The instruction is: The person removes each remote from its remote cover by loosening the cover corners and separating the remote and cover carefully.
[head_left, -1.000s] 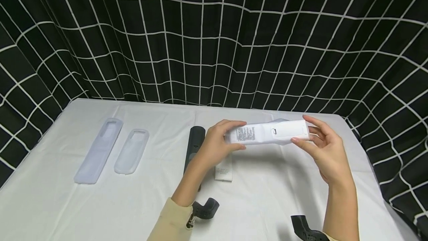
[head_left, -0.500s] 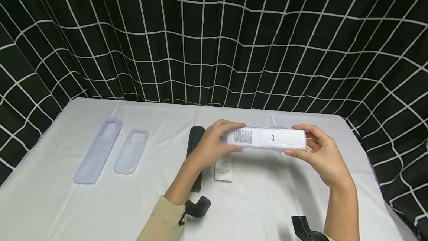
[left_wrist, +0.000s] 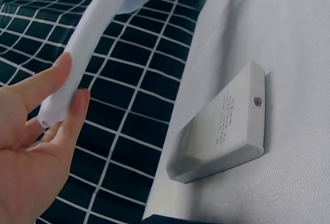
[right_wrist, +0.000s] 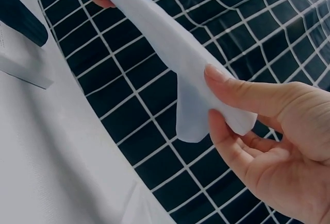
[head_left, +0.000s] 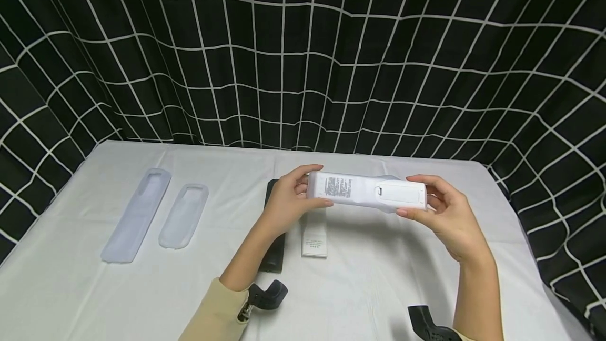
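A white remote control (head_left: 407,195), back side up with its battery cover and printed label showing, is held level above the table. A translucent silicone sleeve (head_left: 311,186) covers its left part; the bare right end sticks out. My left hand (head_left: 289,201) grips the sleeved left end between thumb and fingers. At the bare right end, my right hand (head_left: 450,214) pinches the remote's two long edges. Beside the right fingers, a loose flap of the sleeve (right_wrist: 192,113) hangs below the remote in the right wrist view.
Under my left arm lies a black remote control (head_left: 273,257), partly hidden. A flat white block with small print (head_left: 314,241) lies beside it. Two more translucent sleeves, one long (head_left: 136,220) and one short (head_left: 183,220), lie at the left. A black grid curtain (head_left: 284,67) hangs behind.
Both hands and the remote have shifted slightly left. My left fingers have slid outward to the sleeve's left end, so more of it shows. The right thumb and fingers keep their pinch.
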`<state>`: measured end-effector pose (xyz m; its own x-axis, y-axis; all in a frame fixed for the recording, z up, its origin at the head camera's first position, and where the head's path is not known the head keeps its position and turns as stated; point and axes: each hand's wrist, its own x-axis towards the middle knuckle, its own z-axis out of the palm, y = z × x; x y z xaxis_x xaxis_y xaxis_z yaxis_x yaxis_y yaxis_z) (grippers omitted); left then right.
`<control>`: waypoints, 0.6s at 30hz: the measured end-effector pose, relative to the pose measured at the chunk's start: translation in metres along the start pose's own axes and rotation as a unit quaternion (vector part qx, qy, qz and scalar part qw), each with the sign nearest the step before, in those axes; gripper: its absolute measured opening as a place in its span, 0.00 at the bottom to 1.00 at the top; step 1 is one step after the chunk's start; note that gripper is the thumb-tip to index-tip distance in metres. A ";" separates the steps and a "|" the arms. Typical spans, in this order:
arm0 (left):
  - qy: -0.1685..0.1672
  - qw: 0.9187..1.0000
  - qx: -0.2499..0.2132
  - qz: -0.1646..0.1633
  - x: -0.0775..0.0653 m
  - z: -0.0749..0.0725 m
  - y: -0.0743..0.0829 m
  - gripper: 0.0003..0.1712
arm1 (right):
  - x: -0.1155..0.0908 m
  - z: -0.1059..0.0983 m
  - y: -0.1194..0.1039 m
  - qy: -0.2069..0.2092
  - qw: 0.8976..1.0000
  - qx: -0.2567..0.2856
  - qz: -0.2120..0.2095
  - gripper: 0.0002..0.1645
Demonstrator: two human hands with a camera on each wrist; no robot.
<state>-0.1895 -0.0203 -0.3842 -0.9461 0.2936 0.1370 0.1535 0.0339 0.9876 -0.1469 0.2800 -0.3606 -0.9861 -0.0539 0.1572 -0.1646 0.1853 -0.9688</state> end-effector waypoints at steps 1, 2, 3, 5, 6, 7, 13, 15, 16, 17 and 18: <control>-0.004 1.000 -0.010 -0.004 0.000 -0.001 0.000 0.42 | 0.000 0.000 0.000 -0.003 1.000 0.000 0.000 0.36; -0.009 1.000 -0.020 -0.008 -0.001 -0.001 0.000 0.42 | 0.000 0.000 0.000 -0.006 1.000 -0.002 -0.001 0.36; -0.014 0.999 -0.031 -0.013 -0.001 -0.002 0.000 0.42 | 0.000 0.000 0.000 -0.009 1.000 -0.003 -0.001 0.36; -0.019 0.998 -0.051 -0.024 -0.002 -0.003 -0.001 0.41 | 0.000 0.000 0.000 -0.014 1.000 -0.001 0.001 0.36; -0.021 0.998 -0.060 -0.026 -0.002 -0.004 -0.001 0.40 | 0.000 0.000 0.000 -0.016 1.000 -0.002 0.001 0.36; -0.023 0.997 -0.070 -0.025 -0.002 -0.005 -0.002 0.39 | 0.000 0.000 0.000 -0.016 1.000 -0.002 0.001 0.36; -0.019 0.994 -0.105 -0.002 -0.002 -0.008 -0.002 0.27 | -0.001 0.002 -0.001 -0.012 1.000 -0.020 -0.005 0.35; -0.005 0.994 -0.106 0.001 -0.002 -0.007 -0.002 0.23 | 0.000 0.003 -0.001 -0.012 1.000 -0.023 -0.007 0.35; 0.003 0.994 -0.105 0.003 -0.001 -0.007 -0.002 0.22 | 0.000 0.004 -0.002 -0.013 1.000 -0.022 -0.008 0.35; 0.012 0.995 -0.104 0.003 -0.001 -0.006 -0.001 0.20 | 0.000 0.004 -0.002 -0.013 1.000 -0.019 -0.008 0.35; 0.021 0.995 -0.101 0.003 -0.001 -0.006 -0.001 0.18 | 0.000 0.005 -0.002 -0.013 1.000 -0.019 -0.009 0.35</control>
<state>-0.1902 -0.0262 -0.3852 -0.9569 0.2529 0.1427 0.1033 -0.1628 0.9812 -0.1466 0.2751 -0.3593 -0.9822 -0.0829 0.1687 -0.1832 0.2212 -0.9579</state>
